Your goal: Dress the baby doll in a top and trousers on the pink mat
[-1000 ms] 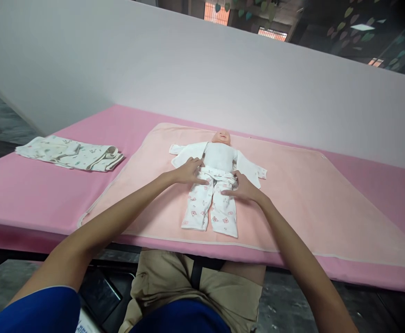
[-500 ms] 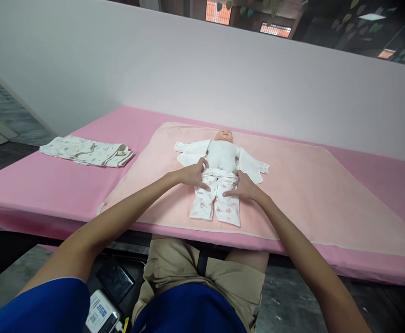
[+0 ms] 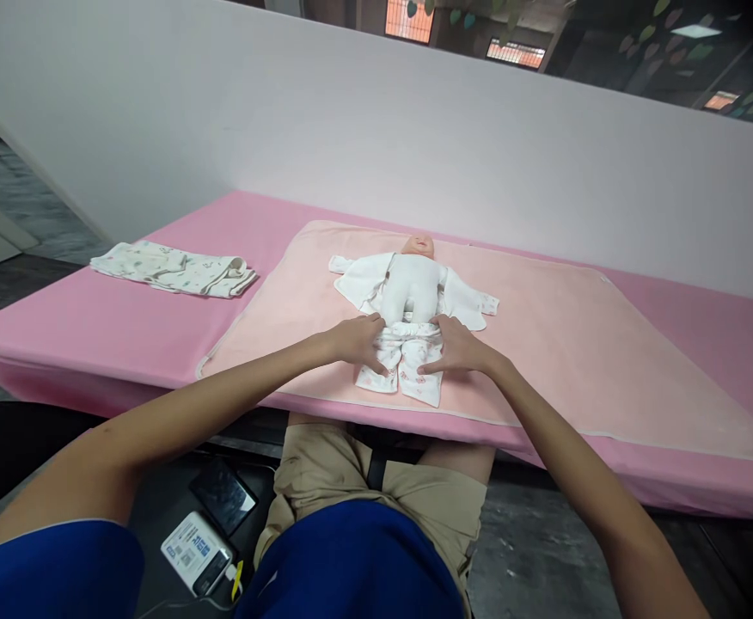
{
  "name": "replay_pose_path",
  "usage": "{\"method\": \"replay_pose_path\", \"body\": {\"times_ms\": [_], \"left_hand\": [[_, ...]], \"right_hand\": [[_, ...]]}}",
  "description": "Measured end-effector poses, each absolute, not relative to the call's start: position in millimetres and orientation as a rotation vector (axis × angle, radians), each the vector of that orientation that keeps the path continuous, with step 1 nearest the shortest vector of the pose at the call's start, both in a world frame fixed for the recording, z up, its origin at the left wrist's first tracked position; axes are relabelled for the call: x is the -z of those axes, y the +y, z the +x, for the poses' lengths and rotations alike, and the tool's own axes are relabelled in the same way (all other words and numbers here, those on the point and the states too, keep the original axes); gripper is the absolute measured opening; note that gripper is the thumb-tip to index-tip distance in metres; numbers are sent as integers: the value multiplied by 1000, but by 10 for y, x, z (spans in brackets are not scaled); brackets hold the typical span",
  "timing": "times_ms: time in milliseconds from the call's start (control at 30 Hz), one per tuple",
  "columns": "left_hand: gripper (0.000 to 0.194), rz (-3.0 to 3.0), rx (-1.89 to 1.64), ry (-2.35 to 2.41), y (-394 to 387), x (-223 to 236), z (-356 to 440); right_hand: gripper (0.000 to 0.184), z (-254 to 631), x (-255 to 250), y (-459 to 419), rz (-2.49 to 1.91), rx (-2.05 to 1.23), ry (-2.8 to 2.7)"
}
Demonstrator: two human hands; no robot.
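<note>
A baby doll (image 3: 412, 275) lies on its back on a peach blanket (image 3: 544, 361), its head at the far side. Spread open around its torso is a white baby jacket (image 3: 463, 301) with patterned cuffs. White printed baby pants (image 3: 419, 365) sit low on the doll's legs, with the white upper legs bare above the bunched waistband. My left hand (image 3: 358, 341) grips the left side of the waistband, thumb pointing down over the cloth. On the opposite side my right hand (image 3: 460, 346) holds the waistband the same way. The doll's lower legs are hidden by the pants.
Folded printed cloth (image 3: 176, 270) lies at the left on the pink-covered table (image 3: 163, 331). A white wall (image 3: 382, 129) stands behind the table. Below the front edge, a phone (image 3: 223, 496) and a white power bank (image 3: 197, 552) rest on a dark surface.
Both hands have drawn the pants down the doll toward me, so its upper legs now show. The waistband has moved away from the belly. The view has shifted slightly.
</note>
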State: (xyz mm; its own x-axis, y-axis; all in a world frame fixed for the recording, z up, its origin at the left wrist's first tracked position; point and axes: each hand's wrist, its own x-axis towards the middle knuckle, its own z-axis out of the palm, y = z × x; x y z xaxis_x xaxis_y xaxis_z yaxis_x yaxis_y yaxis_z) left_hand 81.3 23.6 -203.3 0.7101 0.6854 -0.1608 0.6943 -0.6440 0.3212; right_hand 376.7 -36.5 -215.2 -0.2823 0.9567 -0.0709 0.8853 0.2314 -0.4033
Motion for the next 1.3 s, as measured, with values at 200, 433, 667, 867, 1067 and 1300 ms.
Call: {"method": "replay_pose_path", "body": {"times_ms": [200, 433, 667, 867, 1067, 1300], "left_hand": [[65, 2750, 50, 991, 103, 2039, 757], [50, 2794, -145, 835, -24, 2310, 480], [28, 3003, -424, 688, -143, 2487, 352], [36, 2760, -329, 467, -378, 1927, 326], [62, 2579, -252, 485, -301, 787, 421], [83, 2703, -398, 595, -19, -280, 534]], "right_hand": [[108, 3707, 2155, -461, -1673, -452, -2397], [59, 3586, 2402, -807, -1611, -348, -2311], [26, 3458, 2602, -1175, -1414, 112, -2267], [29, 3336, 2167, -1639, -1448, -148, -2145], [60, 3624, 992, -1497, -1548, -662, -2203], [40, 3893, -158, -1030, -1351, -12, -2286]]}}
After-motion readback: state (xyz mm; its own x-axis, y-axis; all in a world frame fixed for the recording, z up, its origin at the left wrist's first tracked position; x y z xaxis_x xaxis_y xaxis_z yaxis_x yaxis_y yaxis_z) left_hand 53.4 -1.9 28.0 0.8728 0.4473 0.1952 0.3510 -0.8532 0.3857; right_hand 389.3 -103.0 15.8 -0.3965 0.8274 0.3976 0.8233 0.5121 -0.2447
